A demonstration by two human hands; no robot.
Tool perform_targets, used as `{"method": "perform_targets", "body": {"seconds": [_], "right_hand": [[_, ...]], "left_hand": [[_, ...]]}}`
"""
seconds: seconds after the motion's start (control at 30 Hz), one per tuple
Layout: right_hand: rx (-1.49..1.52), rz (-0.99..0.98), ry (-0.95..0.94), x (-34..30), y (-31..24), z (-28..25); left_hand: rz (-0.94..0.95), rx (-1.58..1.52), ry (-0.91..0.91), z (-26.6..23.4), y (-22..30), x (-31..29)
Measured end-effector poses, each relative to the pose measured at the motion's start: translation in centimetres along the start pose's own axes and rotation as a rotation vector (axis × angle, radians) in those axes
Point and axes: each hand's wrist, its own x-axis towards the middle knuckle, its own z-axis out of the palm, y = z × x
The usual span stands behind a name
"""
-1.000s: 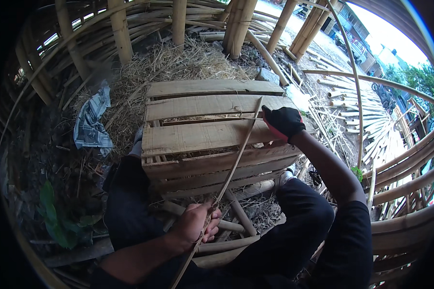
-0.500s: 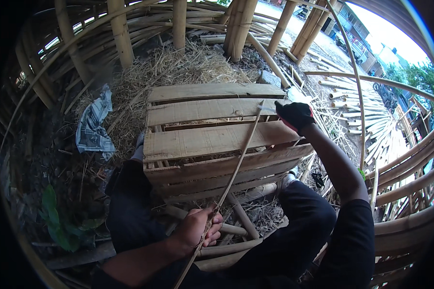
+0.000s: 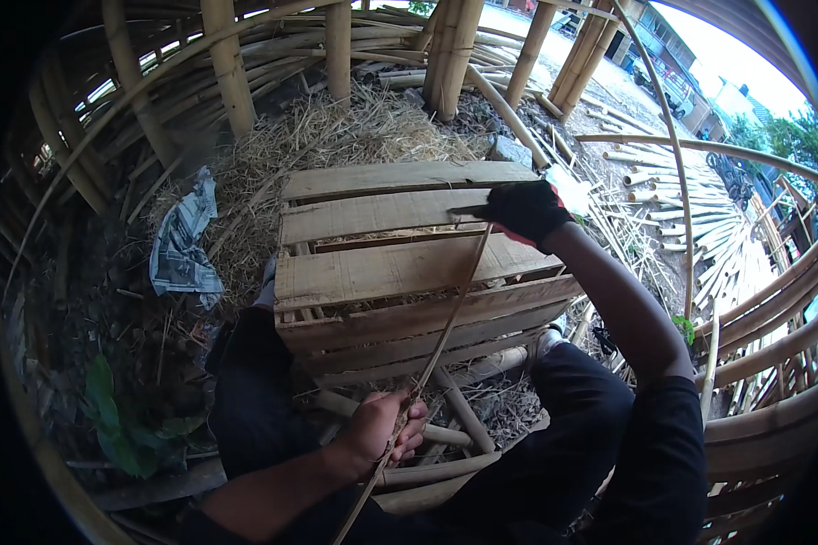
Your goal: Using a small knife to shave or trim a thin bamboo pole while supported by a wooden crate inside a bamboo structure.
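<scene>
My bare left hand (image 3: 391, 427) is closed around a long, thin bamboo strip (image 3: 450, 327), low in front of me. The strip slants up and to the right, over a slatted wooden crate (image 3: 364, 272) between my legs. Its lower end runs down past my wrist. At the strip's far tip is my right hand (image 3: 529, 213), in a black and red glove, with its fingers closed on a knife. The knife's narrow dark blade (image 3: 469, 212) points left over the crate's slats. The glove covers the handle, and whether blade and strip touch is unclear.
Crumpled newspaper (image 3: 184, 241) lies left of the crate. Straw and shavings (image 3: 364, 136) are heaped behind it, near upright bamboo posts (image 3: 453, 59). Cut bamboo poles (image 3: 682, 204) are spread at the right. More bamboo pieces (image 3: 463, 409) lie beneath my hands.
My right hand has moved left, bringing the knife over the strip's tip, and the blade now shows dark. The left hand stays nearly in place on the strip.
</scene>
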Motion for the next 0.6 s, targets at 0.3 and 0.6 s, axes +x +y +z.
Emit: {"method": "perform_targets", "body": {"seconds": [0.3, 0.6], "right_hand": [[0.233, 0.356, 0.086, -0.6, -3.1, -4.9], [0.232, -0.247, 0.259, -7.5, -8.9, -3.6]], "left_hand": [[0.021, 0.007, 0.003, -0.5, 0.0, -0.6], [0.029, 0.326, -0.101, -0.6, 0.3, -0.4]]}}
